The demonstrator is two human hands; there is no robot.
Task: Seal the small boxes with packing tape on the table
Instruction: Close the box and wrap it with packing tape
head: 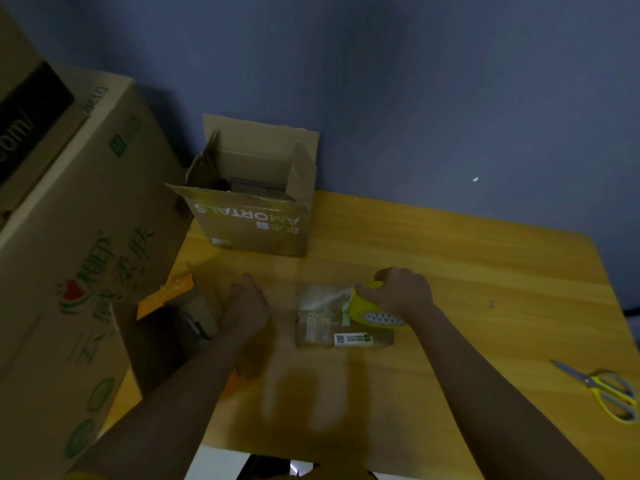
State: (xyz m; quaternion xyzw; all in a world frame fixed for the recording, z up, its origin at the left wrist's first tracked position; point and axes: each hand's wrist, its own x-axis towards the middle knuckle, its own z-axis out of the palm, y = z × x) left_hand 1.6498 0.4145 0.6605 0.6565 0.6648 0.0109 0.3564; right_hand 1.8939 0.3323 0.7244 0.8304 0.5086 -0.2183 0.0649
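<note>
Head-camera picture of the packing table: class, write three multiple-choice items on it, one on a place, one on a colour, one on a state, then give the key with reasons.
1. Where do the scissors lie?
A. inside the open carton
B. on the table, to the person's right
C. under the left hand

2. What colour is the tape roll?
A. yellow
B. red
C. black

3. The carton printed AMORTALS is:
A. taped shut
B. flattened
C. open on top

Key: 1 B, they lie near the table's right edge; 2 A, yellow roll in the right hand; 3 C, flaps stand up.
</note>
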